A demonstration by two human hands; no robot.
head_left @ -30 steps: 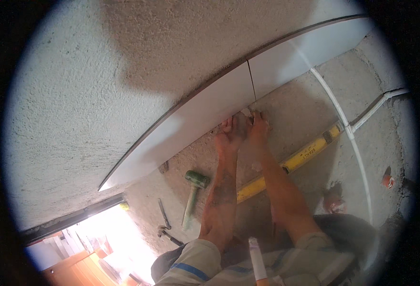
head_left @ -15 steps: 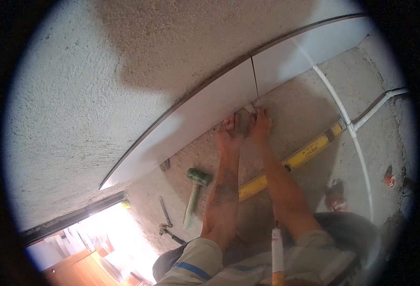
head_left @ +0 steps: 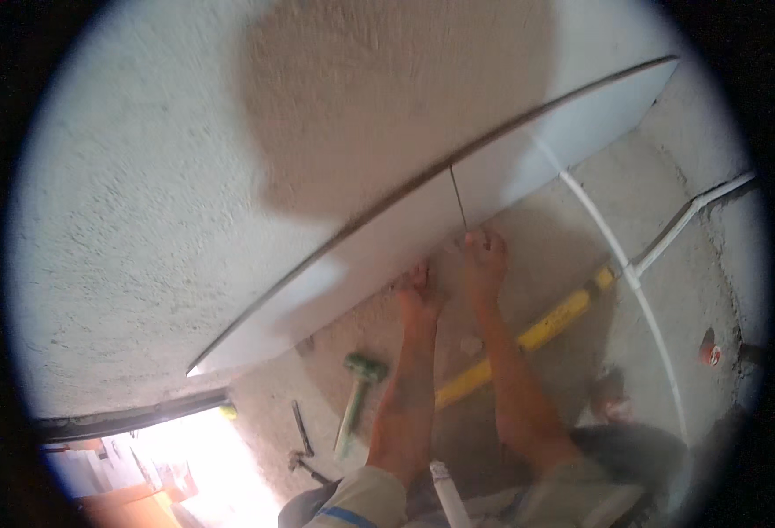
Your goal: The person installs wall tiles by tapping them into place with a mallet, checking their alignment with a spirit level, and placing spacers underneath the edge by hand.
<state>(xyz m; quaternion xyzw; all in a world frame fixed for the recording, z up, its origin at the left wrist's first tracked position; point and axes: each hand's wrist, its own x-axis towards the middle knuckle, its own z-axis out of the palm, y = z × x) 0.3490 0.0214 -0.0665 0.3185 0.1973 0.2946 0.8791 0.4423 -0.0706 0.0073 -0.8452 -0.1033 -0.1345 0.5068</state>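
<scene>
Two pale, glossy tiles, the long left tile (head_left: 352, 273) and the right tile (head_left: 581, 119), stand end to end along a rough plastered wall, with a thin dark joint between them. At the lower edge of the left tile, my left hand (head_left: 420, 295) has its fingers bent lightly apart against it. Beside it, my right hand (head_left: 486, 264) is closed at the foot of the joint, thumb and fingers drawn together. Whatever may be between those fingers is hidden. Under my forearms lies a yellow spirit level (head_left: 559, 321) on the concrete floor.
Left of my arms lie a green-headed mallet (head_left: 356, 396) and a dark metal tool (head_left: 304, 458). White pipe (head_left: 607, 229) runs across the floor at right, with a branch, near a red-capped fitting (head_left: 711, 355). A bright opening (head_left: 211, 458) is at lower left; a cigarette (head_left: 449, 493) juts in below.
The view has shifted, so the tiles and floor sit lower in the picture. My hands have moved slightly apart, and the pale piece earlier seen by my right fingers no longer shows.
</scene>
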